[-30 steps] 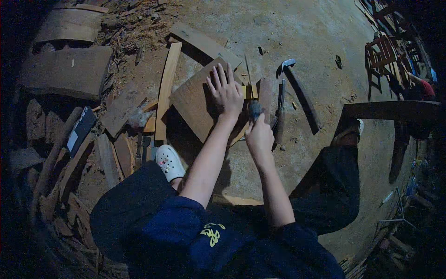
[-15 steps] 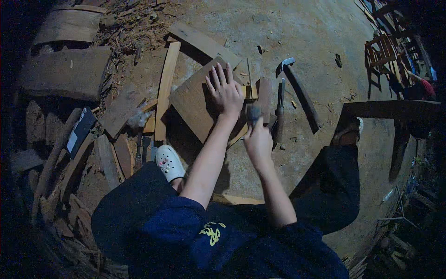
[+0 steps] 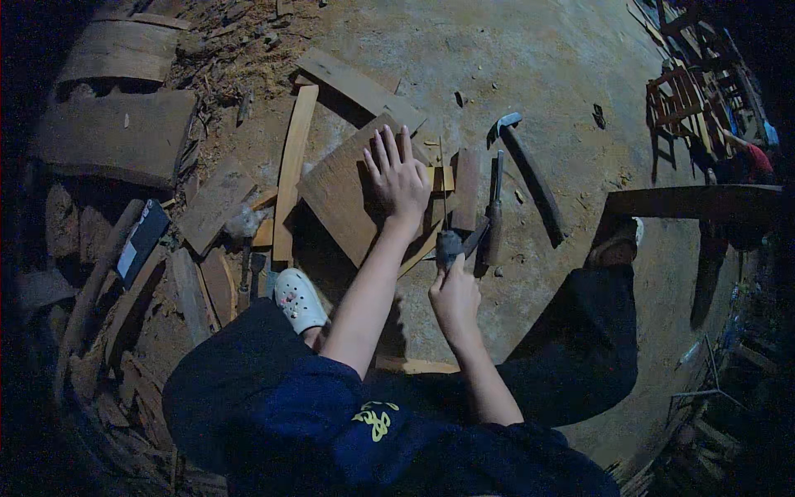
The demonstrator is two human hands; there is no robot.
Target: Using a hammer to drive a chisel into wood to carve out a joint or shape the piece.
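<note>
My left hand (image 3: 401, 192) lies flat with fingers spread on a square brown wooden board (image 3: 339, 195), pressing down near its right corner. My right hand (image 3: 455, 298) is wrapped round the dark handle of a saw (image 3: 448, 247). Its thin blade shows edge-on, pointing away from me, and crosses a pale wooden piece (image 3: 437, 177) sticking out at the board's right side. How deep the blade sits cannot be seen. Right of the blade lies a reddish wooden block (image 3: 467, 189), then a chisel (image 3: 494, 217) with a wooden handle.
A hammer-like tool (image 3: 534, 178) with a long dark handle lies further right. A long plank (image 3: 360, 84) and a pale strip (image 3: 295, 166) lie around the board. Wood scraps (image 3: 219, 207) crowd the left. My clog (image 3: 300, 300) stands close by. Another person (image 3: 749, 161) is at the far right.
My right hand has drawn the saw back toward me, and more of the thin blade shows. My left hand stays spread on the board. The whole view has shifted slightly.
</note>
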